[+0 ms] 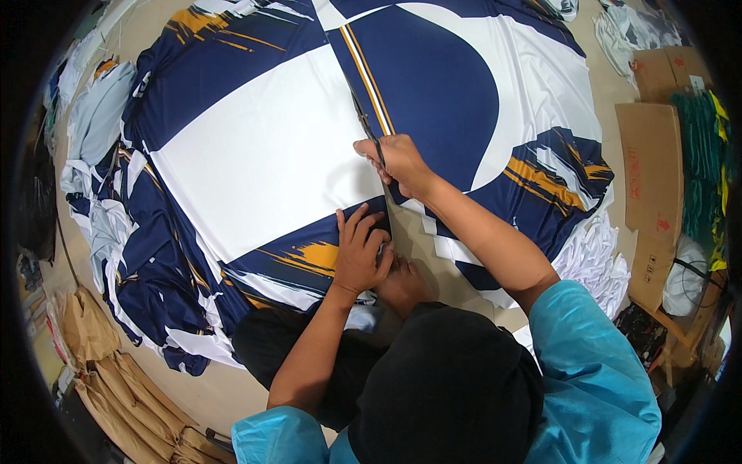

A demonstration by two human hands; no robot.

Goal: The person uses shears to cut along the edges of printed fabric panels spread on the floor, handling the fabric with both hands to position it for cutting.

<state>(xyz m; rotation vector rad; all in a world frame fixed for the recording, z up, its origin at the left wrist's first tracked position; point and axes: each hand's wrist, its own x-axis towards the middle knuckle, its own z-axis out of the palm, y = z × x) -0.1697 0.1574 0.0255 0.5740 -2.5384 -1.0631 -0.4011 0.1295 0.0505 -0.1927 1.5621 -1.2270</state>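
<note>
My right hand is closed round the dark handles of a pair of scissors, whose blades point away from me. The blades lie along the gap between a white and navy printed fabric panel on the left and a navy and white piece with an orange-edged stripe on the right. My left hand rests on the navy and orange near end of the left panel, fingers spread, beside the cut edge. Part of the scissors is hidden by my right hand.
My bare foot and black-clad knee are close behind my hands. Crumpled navy and white fabric lies at left, white scraps at right. Cardboard boxes stand far right; brown paper lies lower left.
</note>
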